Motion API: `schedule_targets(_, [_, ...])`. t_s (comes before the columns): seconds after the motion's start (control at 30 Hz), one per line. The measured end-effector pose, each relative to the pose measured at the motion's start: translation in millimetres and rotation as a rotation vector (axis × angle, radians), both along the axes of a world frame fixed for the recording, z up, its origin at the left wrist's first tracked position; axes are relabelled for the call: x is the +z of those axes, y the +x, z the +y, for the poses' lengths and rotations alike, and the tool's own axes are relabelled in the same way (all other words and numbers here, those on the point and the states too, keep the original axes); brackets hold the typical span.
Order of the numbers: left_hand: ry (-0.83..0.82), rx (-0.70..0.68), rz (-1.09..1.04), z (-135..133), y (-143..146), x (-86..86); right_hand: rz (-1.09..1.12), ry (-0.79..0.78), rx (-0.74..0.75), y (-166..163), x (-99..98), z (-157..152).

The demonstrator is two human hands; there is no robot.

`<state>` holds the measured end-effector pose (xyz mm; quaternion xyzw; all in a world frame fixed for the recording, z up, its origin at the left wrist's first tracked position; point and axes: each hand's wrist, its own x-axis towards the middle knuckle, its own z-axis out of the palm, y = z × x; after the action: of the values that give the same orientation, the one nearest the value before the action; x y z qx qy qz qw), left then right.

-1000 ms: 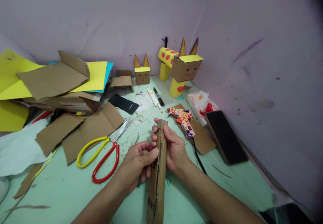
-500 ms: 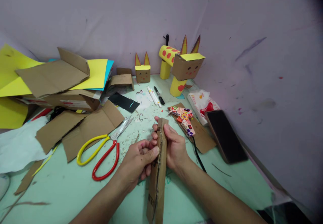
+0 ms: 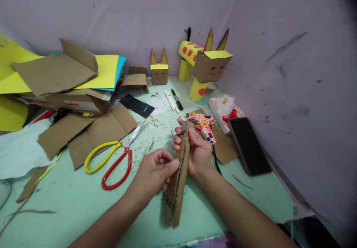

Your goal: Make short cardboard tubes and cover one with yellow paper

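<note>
A long folded cardboard piece (image 3: 180,177) stands edge-on, its top leaning right, with a ragged seam along the edge towards me. My right hand (image 3: 200,153) is wrapped around its upper part, thumb on the near side and fingertips showing past the left face. My left hand (image 3: 156,175) is closed at the left side of the piece, its thumb pressed near the seam; the other fingers curl in and are partly hidden. Left of the hands lie scissors (image 3: 127,140) with one yellow and one red handle, blades apart. A flower-patterned hot glue gun (image 3: 205,127) rests just beyond my right hand.
A phone (image 3: 249,145) and a tissue pack (image 3: 224,108) lie at the right. Markers (image 3: 171,101), a cardboard animal head (image 3: 159,76) and a spotted yellow animal figure (image 3: 213,69) are at the back. Cardboard sheets (image 3: 103,132) and yellow paper (image 3: 107,71) pile up left.
The cardboard piece has tilted further, its top moving right and its lower end coming fully into view. Both hands moved slightly with it, and the camera view has shifted a little.
</note>
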<state>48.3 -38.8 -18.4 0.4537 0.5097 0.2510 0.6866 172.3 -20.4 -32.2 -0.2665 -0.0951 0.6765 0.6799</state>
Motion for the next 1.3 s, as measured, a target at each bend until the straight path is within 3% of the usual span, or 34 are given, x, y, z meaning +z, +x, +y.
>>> schedule_targets(0.23, [0.275, -0.090, 0.226, -20, -12, 5.6, -0.057, 0.085, -0.317, 17, 10.9, 6])
schedule_targets(0.3, [0.283, -0.103, 0.220, -23, -12, 3.7, -0.049, 0.111, -0.376, 20, 11.2, 5])
schedule_targets(0.47, [0.210, -0.062, 0.193, -22, -7, 5.4, -0.097, 0.114, -0.393, 19, 8.6, 4])
schedule_targets(0.73, [0.369, 0.001, 0.367, -6, -20, 7.8, -0.060, -0.001, -0.342, 15, 7.4, 0])
schedule_targets(0.83, [0.409, -0.036, 0.471, 0, -32, 9.4, -0.325, -0.017, -0.366, 25, 3.6, -12])
schedule_targets(0.9, [0.449, -0.097, 0.505, 3, -39, 11.6, -0.723, 0.104, -0.411, 38, 7.5, -23])
schedule_targets(0.97, [0.498, -0.137, 0.521, 5, -47, 13.4, -1.272, 0.265, -0.307, 54, 19.2, -33])
schedule_targets(1.0, [0.527, -0.139, 0.530, 5, -50, 13.8, -1.498, 0.344, -0.336, 62, 27.5, -36])
schedule_targets(1.07, [0.589, -0.116, 0.563, 5, -56, 13.9, -1.740, 0.461, -0.332, 73, 45.3, -39])
schedule_targets(1.17, [0.655, -0.165, 0.605, 3, -59, 14.8, -1.707, 0.490, -0.092, 74, 63.6, -37])
schedule_targets(1.3, [0.642, -0.359, 0.613, 2, -57, 21.2, -1.614, 0.497, 0.368, 54, 61.2, -29])
